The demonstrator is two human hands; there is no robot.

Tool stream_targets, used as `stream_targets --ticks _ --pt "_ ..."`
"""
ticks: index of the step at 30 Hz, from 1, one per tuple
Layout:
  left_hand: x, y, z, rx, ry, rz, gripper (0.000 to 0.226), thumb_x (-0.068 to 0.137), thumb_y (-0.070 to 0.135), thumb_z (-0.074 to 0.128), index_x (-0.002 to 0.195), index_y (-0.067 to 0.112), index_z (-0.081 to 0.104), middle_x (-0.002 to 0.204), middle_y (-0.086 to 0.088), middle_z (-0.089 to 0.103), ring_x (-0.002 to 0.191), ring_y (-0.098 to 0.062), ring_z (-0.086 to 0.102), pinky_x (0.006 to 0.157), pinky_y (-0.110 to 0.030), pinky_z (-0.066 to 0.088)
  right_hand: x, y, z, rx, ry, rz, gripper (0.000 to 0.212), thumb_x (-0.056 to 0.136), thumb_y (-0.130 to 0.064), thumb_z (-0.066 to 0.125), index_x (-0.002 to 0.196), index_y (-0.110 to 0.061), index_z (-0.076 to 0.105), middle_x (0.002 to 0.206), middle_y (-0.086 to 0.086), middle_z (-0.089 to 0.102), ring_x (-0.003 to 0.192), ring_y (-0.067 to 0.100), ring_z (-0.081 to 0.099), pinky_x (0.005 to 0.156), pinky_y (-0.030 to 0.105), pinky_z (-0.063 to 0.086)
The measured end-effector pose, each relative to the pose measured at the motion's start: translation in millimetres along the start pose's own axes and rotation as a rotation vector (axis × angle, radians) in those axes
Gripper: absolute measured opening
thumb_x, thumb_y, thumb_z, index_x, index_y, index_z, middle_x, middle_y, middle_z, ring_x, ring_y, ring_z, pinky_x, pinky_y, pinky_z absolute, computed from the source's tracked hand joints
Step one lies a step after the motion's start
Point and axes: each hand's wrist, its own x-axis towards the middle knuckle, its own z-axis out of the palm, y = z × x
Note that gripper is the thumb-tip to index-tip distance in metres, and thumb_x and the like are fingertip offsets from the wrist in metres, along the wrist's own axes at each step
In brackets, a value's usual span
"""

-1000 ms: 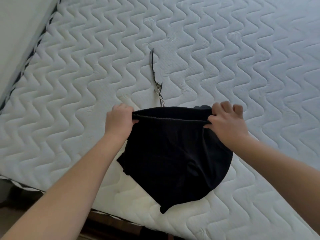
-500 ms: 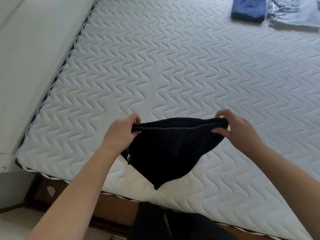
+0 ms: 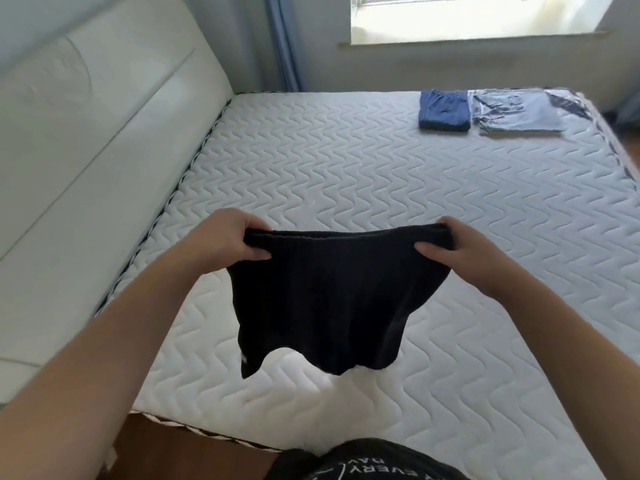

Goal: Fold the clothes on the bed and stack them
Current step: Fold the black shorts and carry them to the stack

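Note:
A pair of black shorts (image 3: 329, 299) hangs in the air above the near part of the white quilted mattress (image 3: 346, 168). My left hand (image 3: 228, 240) pinches the left end of the waistband, and my right hand (image 3: 460, 251) pinches the right end. The waistband is stretched flat between them and the legs dangle free. At the far right of the mattress lie a folded dark blue garment (image 3: 445, 110) and, beside it, a folded light blue garment (image 3: 517, 112).
A white padded headboard (image 3: 86, 133) runs along the left side. A wall with a window (image 3: 478, 15) and a blue curtain (image 3: 282, 43) stand beyond the bed's far edge. The mattress's near edge is just in front of my body.
The shorts came up off the mattress and now hang spread between my hands. My view tilted upward, bringing the headboard, window and folded garments into sight.

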Motion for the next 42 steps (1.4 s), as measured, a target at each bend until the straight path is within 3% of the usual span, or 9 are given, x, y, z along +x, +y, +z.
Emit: stream_targets --ticks 6,13,16,19,26,31,35,39,42 --pt "2.5 -0.8 -21.8 -0.166 0.022 0.080 0.016 0.070 0.040 0.086 0.080 0.035 0.075 0.074 0.005 0.072 0.065 -0.008 0.068 0.051 -0.014 0.049 -0.9 -24.2 -3.3 0.047 0.130 -0.022 0.022 0.078 -0.035 0.079 0.086 -0.029 0.059 0.076 -0.014 0.068 0.067 -0.001 0.064 0.067 0.026 0.046" --pt "13.2 -16.7 -20.4 -0.157 0.179 0.217 0.020 0.076 0.021 0.082 0.073 0.029 0.065 0.078 0.020 0.065 0.070 0.004 0.061 0.061 -0.007 0.042 -3.1 -44.5 13.9 0.003 0.163 -0.041 0.024 0.080 -0.021 0.079 0.099 -0.031 0.067 0.085 -0.024 0.070 0.077 -0.008 0.064 0.071 0.019 0.045" --pt "18.9 -27.3 -19.5 -0.120 0.123 0.239 0.023 0.079 0.018 0.077 0.076 0.030 0.059 0.094 0.021 0.067 0.085 0.007 0.063 0.071 -0.014 0.047 -2.5 -50.7 26.2 0.011 0.153 -0.006 0.022 0.081 -0.021 0.078 0.099 -0.033 0.073 0.092 -0.015 0.075 0.086 0.004 0.070 0.082 0.028 0.053" --pt "27.6 -38.0 -17.6 0.079 0.055 0.234 0.025 0.084 0.022 0.067 0.078 0.034 0.047 0.077 0.013 0.067 0.071 -0.010 0.064 0.058 -0.023 0.044 -1.2 -55.4 39.8 0.039 0.203 0.005 0.017 0.081 -0.020 0.078 0.090 -0.034 0.075 0.088 -0.013 0.075 0.082 0.005 0.071 0.083 0.032 0.055" --pt "37.9 -53.9 -24.7 0.202 -0.058 0.350 0.051 0.090 0.014 0.052 0.127 0.048 0.057 0.102 0.022 0.057 0.098 -0.007 0.056 0.087 -0.031 0.050 -0.1 -62.5 54.8 0.093 0.068 -0.140 0.030 0.089 0.000 0.065 0.097 -0.028 0.075 0.112 -0.005 0.073 0.109 0.018 0.067 0.101 0.048 0.047" --pt "41.7 -50.5 -29.4 0.014 0.104 0.415 0.041 0.084 -0.003 0.050 0.098 0.029 0.073 0.100 0.015 0.059 0.095 -0.010 0.058 0.084 -0.039 0.053 8.0 -65.6 55.7 0.108 0.053 -0.183 0.020 0.091 -0.010 0.066 0.103 -0.024 0.071 0.109 0.001 0.073 0.106 0.022 0.067 0.098 0.053 0.049" --pt "33.5 -40.4 -35.1 -0.223 0.227 0.630 0.044 0.074 -0.022 0.048 0.083 0.013 0.074 0.101 0.007 0.063 0.098 -0.009 0.060 0.082 -0.027 0.051 13.9 -71.1 53.6 0.301 -0.066 -0.138 0.020 0.080 -0.018 0.070 0.100 -0.020 0.071 0.108 0.011 0.070 0.108 0.033 0.063 0.093 0.047 0.050" --pt "23.4 -16.4 -42.3 -0.299 0.161 0.772 0.053 0.068 -0.022 0.045 0.074 0.021 0.074 0.109 0.006 0.060 0.106 -0.011 0.058 0.088 -0.018 0.045 21.9 -93.4 60.3 0.699 -0.287 -0.114 0.014 0.070 -0.006 0.071 0.083 -0.011 0.071 0.098 0.016 0.070 0.098 0.033 0.067 0.085 0.040 0.054" --pt "16.5 2.1 -39.9 -0.319 0.129 0.840 0.056 0.065 -0.018 0.041 0.071 0.028 0.073 0.113 0.007 0.059 0.111 -0.013 0.056 0.089 -0.018 0.045 32.1 -108.1 74.8 0.887 -0.303 -0.104 0.009 0.076 -0.004 0.064 0.082 -0.010 0.066 0.091 0.016 0.069 0.086 0.030 0.069 0.077 0.040 0.057"
